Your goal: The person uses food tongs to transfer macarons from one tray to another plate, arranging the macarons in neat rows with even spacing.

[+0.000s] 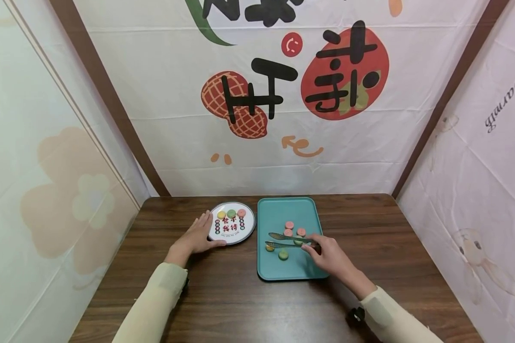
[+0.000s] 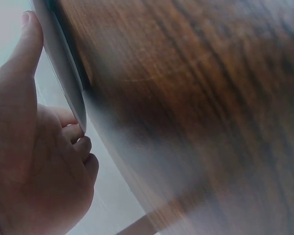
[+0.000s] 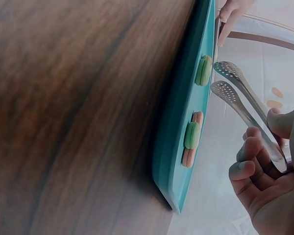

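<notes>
My left hand [image 1: 197, 234] holds the left rim of a round white plate [image 1: 249, 228] on the table, thumb at the near edge. On that plate, a yellow macaron [image 1: 221, 215], a green macaron [image 1: 231, 214] and a pink macaron [image 1: 242, 213] sit in a row. My right hand [image 1: 329, 255] grips metal tongs [image 3: 250, 105], whose perforated tips are spread apart. Those tips hang over a teal tray [image 1: 267, 267]. One tip overlaps a yellow macaron [image 1: 270, 248] in the head view; nearby lie a green macaron [image 1: 283, 255] and several pink macarons [image 1: 289, 225].
Another green macaron [image 1: 298, 241] on the tray is partly hidden by the tongs. Tray and plate stand side by side on a dark wooden table [image 1: 223, 295]. Printed white cloth [image 1: 176, 157] encloses the table's back and sides.
</notes>
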{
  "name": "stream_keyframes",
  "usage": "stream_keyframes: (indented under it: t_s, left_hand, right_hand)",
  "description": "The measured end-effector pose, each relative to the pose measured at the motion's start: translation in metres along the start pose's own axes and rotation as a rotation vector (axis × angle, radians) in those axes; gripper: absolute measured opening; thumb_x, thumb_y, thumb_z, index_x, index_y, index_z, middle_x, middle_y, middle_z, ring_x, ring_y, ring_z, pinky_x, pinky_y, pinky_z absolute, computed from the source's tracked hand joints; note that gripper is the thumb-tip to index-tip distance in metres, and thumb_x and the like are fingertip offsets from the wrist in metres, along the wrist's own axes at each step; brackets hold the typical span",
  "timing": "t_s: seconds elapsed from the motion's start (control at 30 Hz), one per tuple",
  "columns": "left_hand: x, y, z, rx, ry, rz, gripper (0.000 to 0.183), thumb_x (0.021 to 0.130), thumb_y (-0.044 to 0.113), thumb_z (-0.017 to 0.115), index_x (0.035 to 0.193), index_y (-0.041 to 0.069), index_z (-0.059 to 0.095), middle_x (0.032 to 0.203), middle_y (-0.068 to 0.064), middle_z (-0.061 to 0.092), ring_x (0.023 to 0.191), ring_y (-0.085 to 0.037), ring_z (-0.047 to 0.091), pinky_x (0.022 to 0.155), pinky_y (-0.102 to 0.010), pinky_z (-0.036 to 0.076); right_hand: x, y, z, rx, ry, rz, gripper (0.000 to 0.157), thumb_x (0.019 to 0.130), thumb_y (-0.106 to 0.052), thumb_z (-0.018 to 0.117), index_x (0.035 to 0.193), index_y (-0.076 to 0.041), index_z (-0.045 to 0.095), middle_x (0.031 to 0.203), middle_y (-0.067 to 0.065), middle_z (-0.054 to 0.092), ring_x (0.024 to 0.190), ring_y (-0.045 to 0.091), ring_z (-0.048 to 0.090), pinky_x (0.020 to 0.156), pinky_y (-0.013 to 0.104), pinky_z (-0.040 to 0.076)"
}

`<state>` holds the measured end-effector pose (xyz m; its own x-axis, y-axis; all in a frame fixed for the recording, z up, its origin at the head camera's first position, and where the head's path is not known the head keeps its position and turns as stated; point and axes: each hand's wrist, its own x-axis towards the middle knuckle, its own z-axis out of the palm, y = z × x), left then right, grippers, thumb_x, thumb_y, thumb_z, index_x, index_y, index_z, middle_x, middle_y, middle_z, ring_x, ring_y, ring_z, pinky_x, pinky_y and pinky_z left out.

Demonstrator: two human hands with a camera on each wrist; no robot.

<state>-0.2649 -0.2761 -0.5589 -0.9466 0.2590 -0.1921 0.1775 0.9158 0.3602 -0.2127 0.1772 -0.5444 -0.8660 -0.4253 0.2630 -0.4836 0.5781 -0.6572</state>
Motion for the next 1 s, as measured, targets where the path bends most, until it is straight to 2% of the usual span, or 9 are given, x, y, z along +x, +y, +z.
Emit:
stream_keyframes:
  t_s: [0.13, 0.63, 0.87, 1.0]
  left_hand:
    - [0.001, 0.000, 0.000, -0.007, 0.005, 0.000, 0.126, 0.094, 0.072, 0.068, 0.167, -0.011, 0.008, 0.176, -0.031, 0.002, 0.164, -0.046, 0.004, 0.134, -0.057, 0.008]
    - [-0.001, 0.001, 0.000, -0.003, -0.003, -0.006, 0.127, 0.094, 0.073, 0.068, 0.167, -0.012, 0.008, 0.176, -0.031, 0.002, 0.164, -0.047, 0.005, 0.134, -0.057, 0.009]
    - [0.000, 0.000, 0.000, -0.004, -0.004, -0.001, 0.127, 0.094, 0.073, 0.068, 0.167, -0.011, 0.007, 0.176, -0.031, 0.002, 0.164, -0.047, 0.005, 0.134, -0.057, 0.009]
    - [0.001, 0.000, 0.000, -0.001, -0.004, 0.003, 0.127, 0.094, 0.073, 0.067, 0.167, -0.011, 0.007, 0.176, -0.031, 0.002, 0.164, -0.046, 0.005, 0.134, -0.057, 0.009]
  right_hand:
    - [-0.002, -0.001, 0.001, -0.012, 0.011, 0.004, 0.026, 0.103, -0.019, 0.076, 0.118, 0.002, 0.075, 0.077, -0.009, 0.064, 0.061, 0.003, 0.052, 0.058, 0.025, 0.050]
    - [-0.011, 0.000, 0.006, -0.002, 0.002, -0.016, 0.029, 0.103, -0.018, 0.076, 0.122, 0.004, 0.073, 0.084, 0.006, 0.073, 0.065, 0.002, 0.054, 0.060, 0.024, 0.053]
    - [-0.011, -0.001, 0.007, -0.037, 0.017, -0.017, 0.029, 0.102, -0.017, 0.077, 0.122, 0.003, 0.074, 0.089, -0.002, 0.075, 0.073, 0.000, 0.064, 0.067, 0.026, 0.060]
    - [-0.011, -0.001, 0.007, -0.045, 0.015, -0.014, 0.030, 0.102, -0.017, 0.077, 0.123, 0.004, 0.074, 0.089, -0.002, 0.075, 0.075, 0.001, 0.066, 0.068, 0.027, 0.061]
